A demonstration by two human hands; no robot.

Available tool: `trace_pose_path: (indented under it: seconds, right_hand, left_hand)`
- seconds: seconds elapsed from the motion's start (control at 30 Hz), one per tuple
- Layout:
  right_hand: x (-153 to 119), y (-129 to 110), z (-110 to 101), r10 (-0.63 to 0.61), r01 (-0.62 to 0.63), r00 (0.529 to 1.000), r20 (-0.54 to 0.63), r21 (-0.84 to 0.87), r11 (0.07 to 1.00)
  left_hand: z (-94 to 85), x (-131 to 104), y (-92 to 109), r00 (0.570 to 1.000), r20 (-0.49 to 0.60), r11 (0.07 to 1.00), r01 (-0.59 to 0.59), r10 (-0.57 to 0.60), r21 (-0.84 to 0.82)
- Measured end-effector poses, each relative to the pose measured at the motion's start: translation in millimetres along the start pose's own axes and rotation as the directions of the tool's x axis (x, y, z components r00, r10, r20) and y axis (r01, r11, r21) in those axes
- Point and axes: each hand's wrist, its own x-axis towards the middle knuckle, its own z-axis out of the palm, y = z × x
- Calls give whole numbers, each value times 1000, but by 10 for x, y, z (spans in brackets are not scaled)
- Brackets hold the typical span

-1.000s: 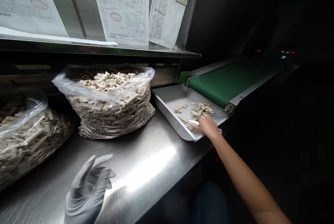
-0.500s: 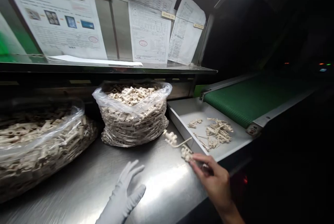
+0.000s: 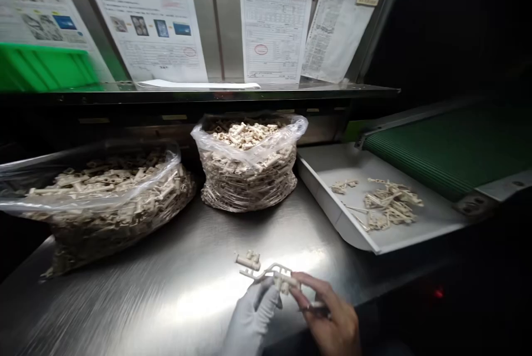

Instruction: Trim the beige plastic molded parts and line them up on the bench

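Note:
A beige plastic moulding (image 3: 266,271), small tube-shaped parts on a thin bent runner, is held low over the metal table. My left hand (image 3: 254,314), in a pale glove, pinches it from below between thumb and fingers. Bare, my right hand (image 3: 330,311) has thumb and forefinger closed on the moulding's right end. Something thin and dark shows under the right fingers, too small to name. Both hands are close together, and the gloved fingers partly cover the moulding.
Two clear plastic bags, a left bag (image 3: 124,206) and a middle bag (image 3: 249,179), are full of beige parts. A white tray (image 3: 328,212) with several thin runner pieces (image 3: 393,204) sits below a green conveyor belt (image 3: 449,151). Papers and a green bin (image 3: 47,68) are on the shelf (image 3: 208,93).
My right hand has brought the moulding from beside the tray to the left, nearer me. My left hand, open before, has closed on it. The view has turned left.

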Motion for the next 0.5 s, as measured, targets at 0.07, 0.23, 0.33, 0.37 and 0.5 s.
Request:
trace_pose_path:
  seconds: [0.07,0.23,0.33,0.37,0.5]
  right_hand:
    - [93,225,-190,22,-31,997,-75,-111,993]
    - [484,849,-849,85,-231,934,-347,-406,884]
    - [639,1012,-1078,108,-281,926,-363,-469,838]
    - [655,1012,-1082,107,-275,930,-352,-470,839]
    - [547,815,-728,89,-178,969,-232,-398,900]
  left_hand:
    - [-128,64,2,999,34,996,3,-6,86]
    - [-405,302,-135,982,-173,953,121,-74,279]
    - [-441,325,-229,954,-273,930,206,-123,303]
    - [-439,311,-242,950,-284,923,222,-132,313]
    - [-415,268,-229,955,-251,919,236,-160,315]
